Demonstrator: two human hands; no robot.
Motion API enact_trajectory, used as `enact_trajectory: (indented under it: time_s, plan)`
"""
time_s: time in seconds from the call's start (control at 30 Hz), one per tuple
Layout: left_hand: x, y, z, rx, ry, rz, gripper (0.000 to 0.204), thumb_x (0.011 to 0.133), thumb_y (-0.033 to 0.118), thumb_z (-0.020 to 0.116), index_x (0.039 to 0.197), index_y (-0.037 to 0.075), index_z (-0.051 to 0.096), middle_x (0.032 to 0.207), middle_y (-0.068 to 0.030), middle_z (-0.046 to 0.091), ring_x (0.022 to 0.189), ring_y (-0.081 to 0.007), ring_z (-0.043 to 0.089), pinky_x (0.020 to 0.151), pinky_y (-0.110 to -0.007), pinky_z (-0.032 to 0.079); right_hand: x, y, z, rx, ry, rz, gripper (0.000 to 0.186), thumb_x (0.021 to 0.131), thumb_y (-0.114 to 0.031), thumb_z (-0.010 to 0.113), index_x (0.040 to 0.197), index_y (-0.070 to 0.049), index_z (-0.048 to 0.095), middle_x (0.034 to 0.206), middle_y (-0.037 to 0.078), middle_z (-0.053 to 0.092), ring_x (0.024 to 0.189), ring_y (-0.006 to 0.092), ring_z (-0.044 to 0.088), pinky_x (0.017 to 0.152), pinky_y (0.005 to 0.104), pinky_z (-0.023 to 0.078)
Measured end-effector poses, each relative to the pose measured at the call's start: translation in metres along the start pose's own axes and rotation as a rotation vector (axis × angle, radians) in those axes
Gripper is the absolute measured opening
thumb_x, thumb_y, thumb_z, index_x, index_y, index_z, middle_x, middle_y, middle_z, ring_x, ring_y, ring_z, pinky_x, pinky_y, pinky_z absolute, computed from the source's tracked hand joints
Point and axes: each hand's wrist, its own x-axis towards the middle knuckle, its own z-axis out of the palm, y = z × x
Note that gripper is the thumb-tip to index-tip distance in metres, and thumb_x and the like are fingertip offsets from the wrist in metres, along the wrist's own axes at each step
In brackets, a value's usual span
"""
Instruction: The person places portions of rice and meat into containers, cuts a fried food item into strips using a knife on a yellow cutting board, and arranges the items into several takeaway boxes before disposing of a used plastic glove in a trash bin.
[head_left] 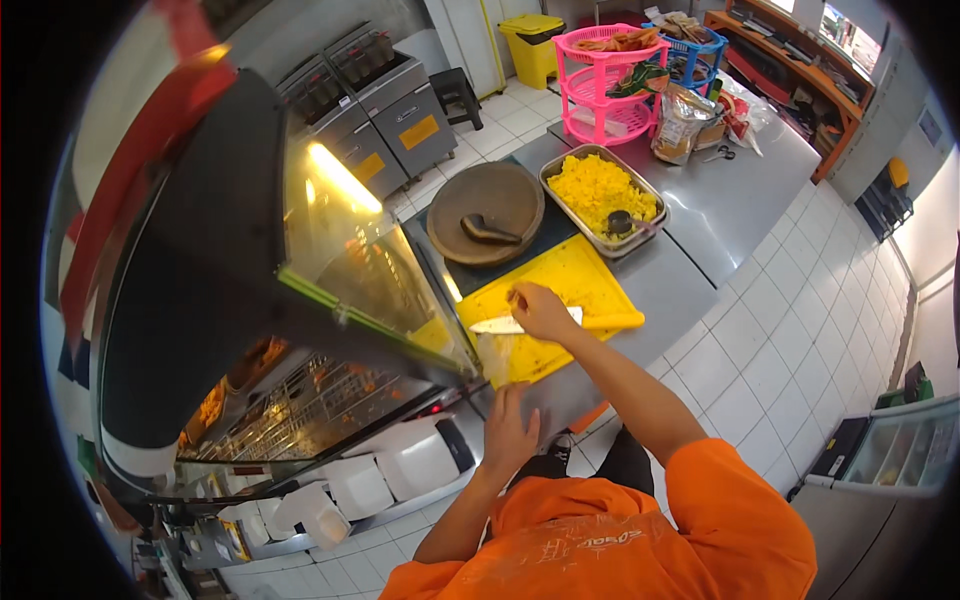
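A yellow cutting board (600, 279) with dark specks lies on the metal counter. On it rests a knife with a yellow handle (612, 321), its pale blade pointing left. Over the blade, my right hand (543, 311) is closed with fingertips bunched; anything inside them is hidden. A crumpled clear plastic bag (496, 356) sits at the board's near left corner. My left hand (511, 432) is at the bag's near end, its fingers seeming to hold the edge. Beyond the board stand a round stone mortar (468, 196) with a curved pestle (490, 231) and a metal tray (655, 240) of yellow rice (600, 192).
A lit glass food case (360, 280) stands close on my left. A black ladle (620, 222) lies in the rice. Pink (603, 95) and blue stacked baskets (693, 60), food packets (683, 125) and scissors (719, 154) occupy the far counter. White containers (405, 458) line the case's near side.
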Motion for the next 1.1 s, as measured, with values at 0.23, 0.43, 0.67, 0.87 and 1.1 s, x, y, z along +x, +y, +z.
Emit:
enact_trajectory:
  time_s: [0.23,0.43,0.67,0.87,1.1]
  plan:
    - [0.117,-0.014,0.01,0.979,0.095,-0.212,0.047,0.078,0.008,0.064,0.122,-0.001,0.051,0.111,-0.0219,0.057,0.102,-0.0348,0.057,0.089,-0.041,0.047,-0.061,0.087,-0.086,-0.515,-0.298,-0.091,0.038,0.075,-0.023,0.073,0.105,-0.004,0.059,0.106,0.015,0.056,0.108,0.0325,0.051,0.09,0.0444,0.042]
    - [0.138,-0.026,0.026,1.099,0.075,-0.445,0.017,0.08,0.008,0.06,0.097,0.005,0.058,0.094,-0.0132,0.063,0.089,-0.0267,0.064,0.074,-0.038,0.053,-0.045,0.122,-0.107,-0.382,-0.439,-0.317,0.042,0.076,-0.026,0.073,0.109,-0.005,0.059,0.106,0.014,0.056,0.107,0.0307,0.051,0.093,0.0441,0.04]
    - [0.103,0.062,0.009,0.817,0.526,-0.444,0.013,0.078,0.0,0.061,0.09,0.003,0.058,0.089,-0.0169,0.062,0.087,-0.0334,0.062,0.073,-0.042,0.051,-0.024,0.131,-0.141,-0.439,-0.375,-0.258,0.045,0.075,-0.027,0.075,0.111,-0.005,0.058,0.103,0.013,0.055,0.103,0.0303,0.051,0.09,0.0437,0.039]
    - [0.058,0.12,0.047,0.473,0.83,-0.377,0.014,0.078,-0.004,0.065,0.092,0.0,0.063,0.083,-0.0145,0.063,0.076,-0.0282,0.063,0.068,-0.036,0.05,-0.015,0.058,-0.113,0.373,-0.413,-0.166,0.04,0.079,-0.023,0.075,0.11,-0.004,0.057,0.103,0.01,0.058,0.097,0.0237,0.056,0.084,0.0364,0.045]
    - [-0.065,0.16,0.096,0.158,0.754,-0.591,0.038,0.077,0.003,0.071,0.112,0.003,0.055,0.093,-0.0127,0.059,0.091,-0.0288,0.06,0.08,-0.037,0.048,-0.071,0.005,-0.071,0.992,-1.02,0.096,0.008,0.092,-0.008,0.059,0.093,-0.001,0.062,0.08,0.002,0.061,0.077,0.0116,0.058,0.074,0.0261,0.047]
